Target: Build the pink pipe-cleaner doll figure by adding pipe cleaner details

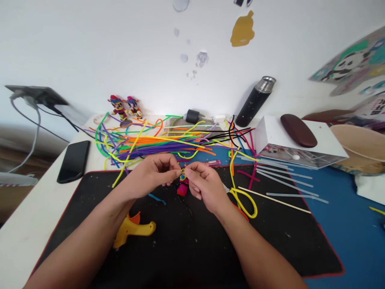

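Observation:
Over the black mat [210, 249], my left hand [159, 173] and my right hand [206, 185] meet with fingertips pinched. Between them is a small curled yellow pipe cleaner [182, 171], with both hands closed on it. Just below hangs or lies a small pink-and-red piece [182, 189] with a bit of blue; whether it is joined to the yellow piece I cannot tell. Yellow-handled scissors [245, 202] lie right of my right hand. A short blue pipe cleaner [157, 198] lies below my left hand. A yellow glue gun [136, 228] is partly behind my left forearm.
A pile of coloured pipe cleaners [159, 144] stretches behind my hands. Glue sticks [288, 182] and a wooden stick [276, 200] lie right. Two small figures [118, 107], a black flask [254, 103], a white box [300, 140] and a phone [73, 161] stand or lie around.

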`<state>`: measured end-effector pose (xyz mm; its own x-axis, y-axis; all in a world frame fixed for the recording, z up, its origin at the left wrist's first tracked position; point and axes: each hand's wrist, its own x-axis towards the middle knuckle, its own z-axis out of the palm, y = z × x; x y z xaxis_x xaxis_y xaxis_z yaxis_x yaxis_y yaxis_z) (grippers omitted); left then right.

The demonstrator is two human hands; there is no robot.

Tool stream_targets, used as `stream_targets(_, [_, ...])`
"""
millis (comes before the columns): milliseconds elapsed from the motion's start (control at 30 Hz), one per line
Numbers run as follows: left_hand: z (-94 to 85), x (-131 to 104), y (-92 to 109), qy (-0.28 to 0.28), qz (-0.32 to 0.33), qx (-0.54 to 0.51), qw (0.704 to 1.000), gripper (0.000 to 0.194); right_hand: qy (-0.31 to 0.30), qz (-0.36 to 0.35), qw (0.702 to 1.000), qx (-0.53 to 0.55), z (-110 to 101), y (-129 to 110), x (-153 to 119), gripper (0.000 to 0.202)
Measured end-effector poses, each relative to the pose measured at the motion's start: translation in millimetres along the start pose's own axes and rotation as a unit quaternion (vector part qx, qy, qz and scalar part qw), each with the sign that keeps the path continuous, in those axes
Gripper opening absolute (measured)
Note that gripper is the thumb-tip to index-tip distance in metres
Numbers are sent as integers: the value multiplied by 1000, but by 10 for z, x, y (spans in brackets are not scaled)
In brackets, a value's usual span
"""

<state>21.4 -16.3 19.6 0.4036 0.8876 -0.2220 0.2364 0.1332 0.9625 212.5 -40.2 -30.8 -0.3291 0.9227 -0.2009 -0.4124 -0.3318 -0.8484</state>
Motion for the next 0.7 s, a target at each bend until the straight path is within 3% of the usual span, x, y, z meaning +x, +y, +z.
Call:
stream_targets(267, [-26,25,-45,-43,-39,-32,998,27,-9,-12,999,-36,-7,-31,6,39])
stream_targets(367, [-17,31,-49,-32,-45,-29,998,26,-2,-20,999,-47,-16,-16,14,39])
stream_targets(500, [-2,28,-48,-14,-37,-48,998,27,-3,-14,1000,-13,-13,-1,11,36])
stream_targets(700, [-9,14,-40,-41,-57,-107,992,30,-18,-8,999,30,-3,-26,-19,34])
